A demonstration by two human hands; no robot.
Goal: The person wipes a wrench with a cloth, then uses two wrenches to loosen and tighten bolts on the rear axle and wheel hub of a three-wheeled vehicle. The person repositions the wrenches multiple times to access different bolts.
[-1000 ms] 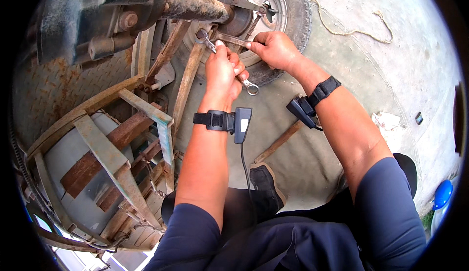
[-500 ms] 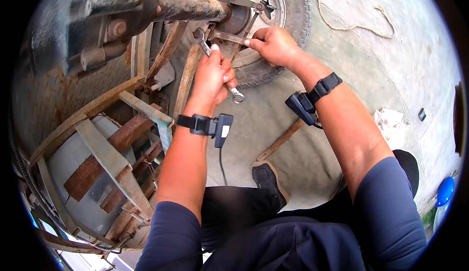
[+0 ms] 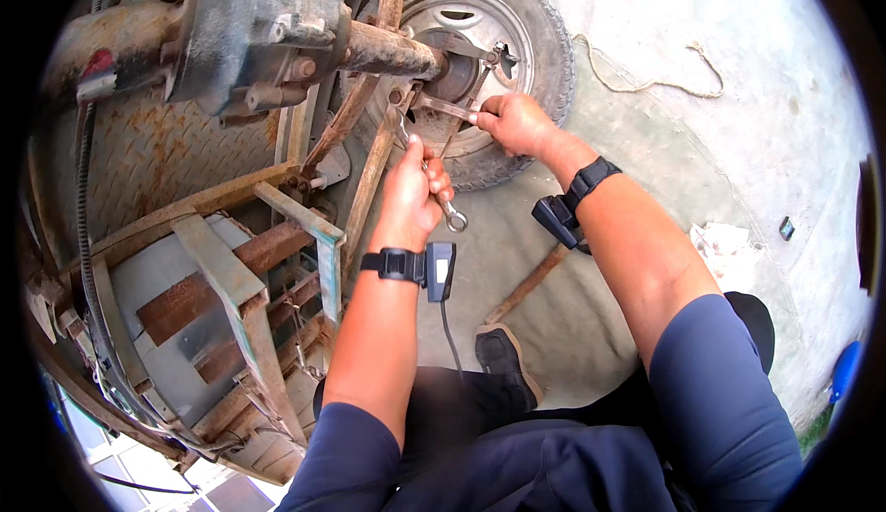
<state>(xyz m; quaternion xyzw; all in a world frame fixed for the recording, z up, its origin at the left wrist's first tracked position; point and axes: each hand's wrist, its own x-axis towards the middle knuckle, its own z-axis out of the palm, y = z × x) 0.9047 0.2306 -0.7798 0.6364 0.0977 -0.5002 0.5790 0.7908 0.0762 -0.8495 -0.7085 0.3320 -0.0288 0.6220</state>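
My left hand is closed around the middle of a shiny combination wrench. Its ring end sticks out below my fingers, and its upper end lies just under a rusty bolt on the frame bracket; I cannot tell whether they touch. Farther right, my right hand pinches the end of a flat, worn wrench, thumb along it. The far end of that wrench reaches the bracket beside the axle, where its jaw is hard to make out. A black strap with a small box sits on each wrist.
Behind my hands stands a wheel with a tyre, joined to a rusty axle and grey housing. A spring rod crosses the rim. Rusty frame bars fill the left. A wooden handle, rope and white bag lie on the floor.
The view has shifted, so the axle and frame sit lower and farther right. The left wrench has turned, its upper end now close under the bolt. My right hand keeps its pinch.
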